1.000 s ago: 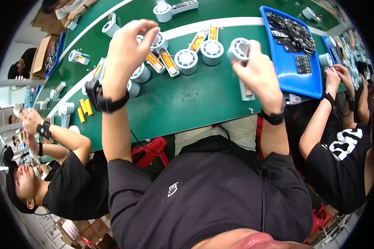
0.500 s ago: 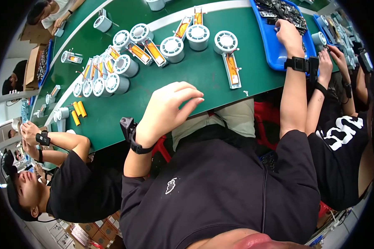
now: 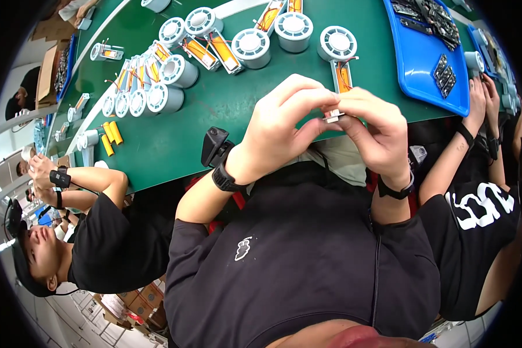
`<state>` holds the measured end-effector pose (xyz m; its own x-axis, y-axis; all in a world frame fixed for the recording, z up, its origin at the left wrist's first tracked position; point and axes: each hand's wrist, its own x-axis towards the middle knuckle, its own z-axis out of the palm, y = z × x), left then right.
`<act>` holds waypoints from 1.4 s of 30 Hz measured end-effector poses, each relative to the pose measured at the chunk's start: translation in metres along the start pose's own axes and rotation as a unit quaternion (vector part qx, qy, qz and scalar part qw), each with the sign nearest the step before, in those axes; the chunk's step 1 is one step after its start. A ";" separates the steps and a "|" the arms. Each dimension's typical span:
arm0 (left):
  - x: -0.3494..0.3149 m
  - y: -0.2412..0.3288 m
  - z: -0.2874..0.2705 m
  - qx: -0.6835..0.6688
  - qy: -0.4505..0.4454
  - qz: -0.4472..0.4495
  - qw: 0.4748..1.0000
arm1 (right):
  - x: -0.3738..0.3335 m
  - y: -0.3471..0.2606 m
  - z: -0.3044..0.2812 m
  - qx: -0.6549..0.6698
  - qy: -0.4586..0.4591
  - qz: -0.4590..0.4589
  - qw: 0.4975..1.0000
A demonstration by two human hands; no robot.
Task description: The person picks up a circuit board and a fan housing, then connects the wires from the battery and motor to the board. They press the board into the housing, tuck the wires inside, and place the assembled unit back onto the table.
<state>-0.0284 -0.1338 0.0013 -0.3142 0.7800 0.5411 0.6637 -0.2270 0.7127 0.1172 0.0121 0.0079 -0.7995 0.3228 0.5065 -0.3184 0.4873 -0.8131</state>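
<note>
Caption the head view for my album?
Left hand and right hand hold a small part by a green table and blue tray.

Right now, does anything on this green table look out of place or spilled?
Perhaps three loose orange cylinders at left on the table: similar orange pieces sit inside round-headed units. I see nothing spilled.

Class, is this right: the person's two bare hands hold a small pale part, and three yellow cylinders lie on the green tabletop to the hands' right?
The side is wrong: the head view shows three yellow cylinders left of the left hand and right hand.
</note>
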 end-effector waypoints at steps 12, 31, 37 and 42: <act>0.021 -0.036 0.001 0.014 -0.071 -0.071 0.995 | -0.016 0.048 -0.006 -0.198 0.096 0.139 0.965; -0.002 -0.073 0.057 -0.074 0.073 0.001 0.995 | -0.003 0.156 -0.017 -0.134 0.044 0.094 0.986; 0.009 -0.061 0.051 -0.150 0.082 -0.109 0.979 | 0.013 0.127 -0.025 -0.310 -0.015 -0.063 0.949; 0.007 -0.050 0.040 -0.116 0.137 -0.034 0.983 | 0.021 0.112 -0.012 -0.333 -0.002 -0.044 0.942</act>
<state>-0.0364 -0.0938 -0.0482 -0.5454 0.6185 0.5656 0.4722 -0.3308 0.8171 0.0712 0.0833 -0.0689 -0.7876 0.2545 0.5612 0.0055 0.9136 -0.4067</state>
